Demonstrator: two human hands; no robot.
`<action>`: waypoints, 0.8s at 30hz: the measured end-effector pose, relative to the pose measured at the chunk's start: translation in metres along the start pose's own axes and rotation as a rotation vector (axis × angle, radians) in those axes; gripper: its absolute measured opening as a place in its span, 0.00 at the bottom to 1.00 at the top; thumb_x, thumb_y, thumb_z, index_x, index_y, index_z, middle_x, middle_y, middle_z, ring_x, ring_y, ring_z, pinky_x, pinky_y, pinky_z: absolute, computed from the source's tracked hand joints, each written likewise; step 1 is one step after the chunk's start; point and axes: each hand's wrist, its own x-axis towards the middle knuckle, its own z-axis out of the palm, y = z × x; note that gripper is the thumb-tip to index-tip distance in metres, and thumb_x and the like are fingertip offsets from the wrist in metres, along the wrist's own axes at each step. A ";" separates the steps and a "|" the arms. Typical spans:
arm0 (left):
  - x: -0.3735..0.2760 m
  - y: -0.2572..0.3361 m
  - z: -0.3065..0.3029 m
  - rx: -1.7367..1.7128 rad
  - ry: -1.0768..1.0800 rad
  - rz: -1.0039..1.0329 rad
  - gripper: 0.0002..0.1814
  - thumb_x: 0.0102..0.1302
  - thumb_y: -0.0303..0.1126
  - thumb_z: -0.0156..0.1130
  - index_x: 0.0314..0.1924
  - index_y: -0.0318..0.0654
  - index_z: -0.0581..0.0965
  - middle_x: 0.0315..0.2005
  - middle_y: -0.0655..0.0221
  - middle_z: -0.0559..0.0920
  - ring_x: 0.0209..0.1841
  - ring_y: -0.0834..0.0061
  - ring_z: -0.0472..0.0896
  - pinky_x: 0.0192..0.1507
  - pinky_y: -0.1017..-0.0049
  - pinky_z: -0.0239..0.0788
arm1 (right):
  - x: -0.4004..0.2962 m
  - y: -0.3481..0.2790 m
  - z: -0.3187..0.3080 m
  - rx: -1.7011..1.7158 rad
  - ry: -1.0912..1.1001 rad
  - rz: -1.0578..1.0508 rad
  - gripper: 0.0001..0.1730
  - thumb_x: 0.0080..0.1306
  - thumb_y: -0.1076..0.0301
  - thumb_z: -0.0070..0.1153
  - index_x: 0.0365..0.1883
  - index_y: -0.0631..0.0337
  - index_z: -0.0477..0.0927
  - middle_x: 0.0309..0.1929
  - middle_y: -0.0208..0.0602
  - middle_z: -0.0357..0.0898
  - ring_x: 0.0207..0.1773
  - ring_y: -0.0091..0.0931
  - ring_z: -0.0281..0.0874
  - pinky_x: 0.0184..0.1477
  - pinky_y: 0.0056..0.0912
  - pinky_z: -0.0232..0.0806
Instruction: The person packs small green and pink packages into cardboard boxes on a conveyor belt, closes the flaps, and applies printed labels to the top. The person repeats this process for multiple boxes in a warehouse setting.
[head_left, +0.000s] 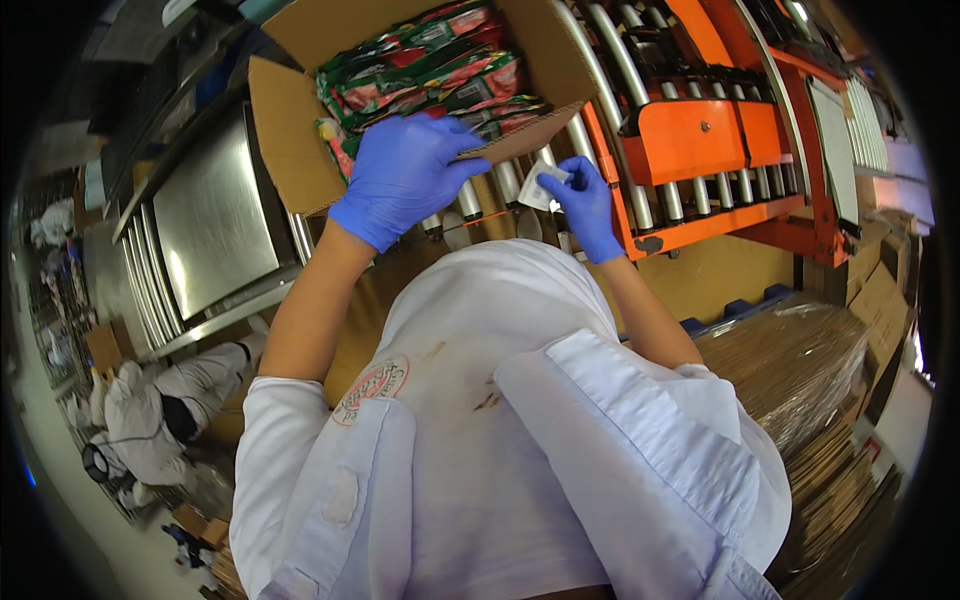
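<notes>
An open cardboard box (296, 139) lies ahead of me on a roller conveyor, filled with rows of green and red plastic pouches (427, 67). My left hand (409, 172), in a blue glove, grips the near flap (525, 135) of that box, thumb on the outer side and blurred fingers on the inner side. Between the thumb and fingers of my right hand (587, 206), also gloved in blue, is a small white label (536, 187) with printing on it. This hand is just outside the box's near right side, above the metal rollers (508, 182).
To the right stands an orange case-sealing machine (690, 139) with rollers. A stainless steel plate (214, 217) sits on the conveyor at left. Beyond it a person in white (150, 420) is bent over. Film-wrapped flat cardboard (787, 367) is stacked at right.
</notes>
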 end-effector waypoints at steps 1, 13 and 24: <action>0.007 0.004 -0.006 0.071 0.144 0.101 0.19 0.62 0.49 0.74 0.47 0.48 0.87 0.23 0.68 0.84 0.25 0.61 0.82 0.32 0.64 0.74 | -0.004 -0.019 -0.001 -0.283 -0.062 -0.232 0.17 0.62 0.59 0.75 0.40 0.55 0.79 0.32 0.25 0.80 0.35 0.23 0.78 0.44 0.29 0.69; -0.067 0.076 -0.017 -0.074 0.065 -0.288 0.06 0.61 0.35 0.75 0.35 0.46 0.85 0.19 0.72 0.79 0.21 0.68 0.77 0.29 0.68 0.67 | -0.038 -0.201 0.027 -1.047 -0.391 -0.996 0.38 0.54 0.45 0.76 0.62 0.45 0.79 0.34 0.24 0.76 0.40 0.28 0.76 0.49 0.37 0.65; -0.113 0.078 0.032 -0.475 0.236 -0.459 0.16 0.59 0.39 0.78 0.46 0.44 0.88 0.24 0.71 0.84 0.26 0.71 0.79 0.34 0.72 0.69 | -0.039 -0.117 -0.008 -0.273 -0.758 -0.308 0.12 0.63 0.60 0.75 0.38 0.55 0.87 0.28 0.25 0.77 0.29 0.19 0.72 0.32 0.26 0.65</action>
